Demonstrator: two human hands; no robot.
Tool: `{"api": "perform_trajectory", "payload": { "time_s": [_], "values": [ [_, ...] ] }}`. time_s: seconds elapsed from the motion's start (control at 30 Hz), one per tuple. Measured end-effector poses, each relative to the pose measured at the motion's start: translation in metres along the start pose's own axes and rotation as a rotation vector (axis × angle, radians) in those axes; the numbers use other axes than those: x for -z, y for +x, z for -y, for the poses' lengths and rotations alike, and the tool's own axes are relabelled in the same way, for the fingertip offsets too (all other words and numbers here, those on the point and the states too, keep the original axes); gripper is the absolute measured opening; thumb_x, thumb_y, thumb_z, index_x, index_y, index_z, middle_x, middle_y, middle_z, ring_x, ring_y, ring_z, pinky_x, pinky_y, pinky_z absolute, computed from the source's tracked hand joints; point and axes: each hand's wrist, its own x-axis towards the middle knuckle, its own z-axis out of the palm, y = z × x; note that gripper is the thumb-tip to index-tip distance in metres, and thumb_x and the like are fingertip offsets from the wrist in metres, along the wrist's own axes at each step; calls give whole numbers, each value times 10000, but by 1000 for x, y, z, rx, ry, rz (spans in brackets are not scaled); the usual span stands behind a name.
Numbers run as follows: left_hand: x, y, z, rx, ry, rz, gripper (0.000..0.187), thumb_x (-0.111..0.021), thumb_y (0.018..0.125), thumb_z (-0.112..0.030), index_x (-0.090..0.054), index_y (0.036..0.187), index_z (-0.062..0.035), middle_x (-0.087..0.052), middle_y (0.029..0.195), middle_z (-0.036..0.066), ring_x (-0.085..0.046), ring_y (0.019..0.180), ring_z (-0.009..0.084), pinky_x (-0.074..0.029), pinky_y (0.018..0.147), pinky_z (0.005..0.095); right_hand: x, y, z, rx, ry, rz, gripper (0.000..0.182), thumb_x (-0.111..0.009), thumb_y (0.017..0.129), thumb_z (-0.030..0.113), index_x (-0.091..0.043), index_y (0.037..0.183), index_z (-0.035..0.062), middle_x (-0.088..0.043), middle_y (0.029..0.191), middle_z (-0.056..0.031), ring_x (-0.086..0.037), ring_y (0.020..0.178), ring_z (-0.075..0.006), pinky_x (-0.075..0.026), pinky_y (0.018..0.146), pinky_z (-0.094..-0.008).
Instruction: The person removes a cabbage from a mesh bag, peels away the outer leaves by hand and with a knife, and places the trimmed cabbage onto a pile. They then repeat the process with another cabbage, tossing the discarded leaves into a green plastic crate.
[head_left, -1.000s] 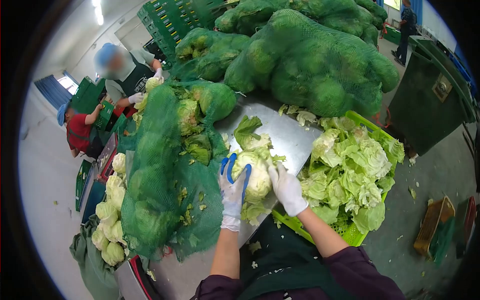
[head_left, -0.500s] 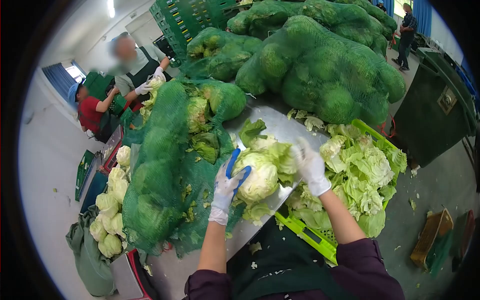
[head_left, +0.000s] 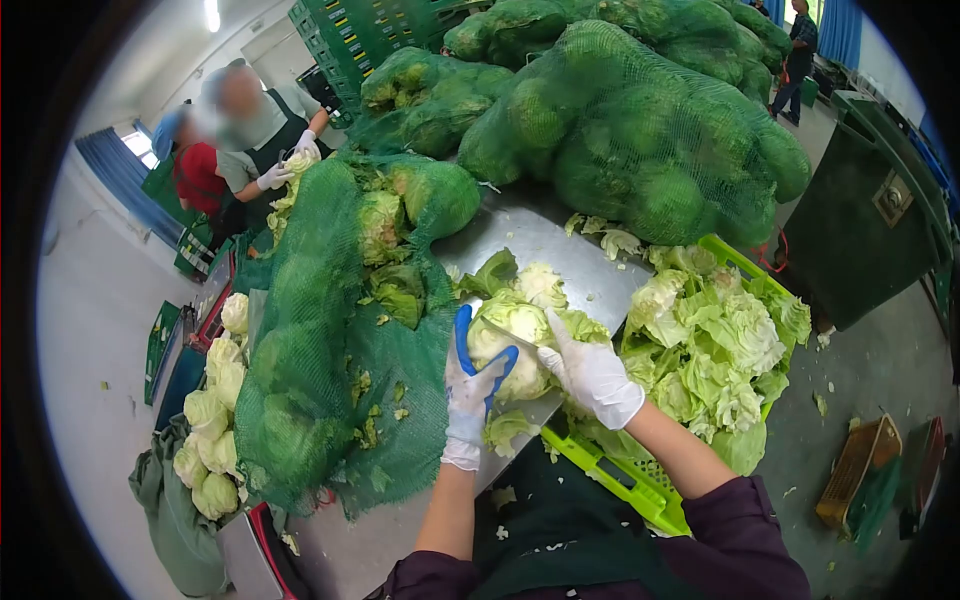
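Note:
A pale green cabbage [head_left: 522,318] rests over the steel table in front of me, loose outer leaves around it. My left hand [head_left: 472,385], in a white glove with blue on the thumb and finger, is closed around its near left side. My right hand [head_left: 598,378], white-gloved, is at the cabbage's right side. A thin, blade-like grey edge, apparently a knife [head_left: 508,334], runs across the cabbage from my right fingers; its handle is hidden in the hand. Cut leaves [head_left: 510,428] lie just below the cabbage.
A bright green crate [head_left: 610,475] of leaves stands at my right. Green net sacks of cabbages [head_left: 640,150] fill the table's far side; another sack [head_left: 300,340] lies left. Trimmed cabbages [head_left: 207,411] are piled beyond it. Co-workers [head_left: 285,125] stand at the far left; a dark bin [head_left: 870,215] stands right.
My right hand has moved left, from beside the leaf crate to the cabbage. My left hand still holds the cabbage, which has turned slightly. A co-worker in red has shifted behind another person.

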Motion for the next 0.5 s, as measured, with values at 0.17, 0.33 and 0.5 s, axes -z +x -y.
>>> {"api": "perform_trajectory", "payload": {
  "time_s": [0.17,0.33,0.5],
  "values": [
    [-12,5,5,-73,125,-27,729,-749,695,-13,-429,1349,-32,-467,1294,126,-500,1146,203,-462,951,310,-7,13,-1,14,-65,-143,549,-433,940,465,-467,1278,33,-628,639,-188,-619,565,-364,-491,542,-463],
    [-15,8,10,-108,251,-66,678,-695,730,31,-427,1349,-35,-449,1302,105,-505,1129,178,-505,911,291,-8,34,-7,46,-22,-226,414,-435,948,432,-563,957,38,-606,606,-169,-613,562,-354,-480,512,-452],
    [-17,4,9,-110,269,-59,669,-688,742,47,-421,1351,-29,-454,1302,109,-504,1133,180,-495,918,281,5,53,-23,7,137,-99,450,-372,961,463,-605,957,78,-640,791,-205,-612,752,-410,-472,674,-493]
  ]
}}
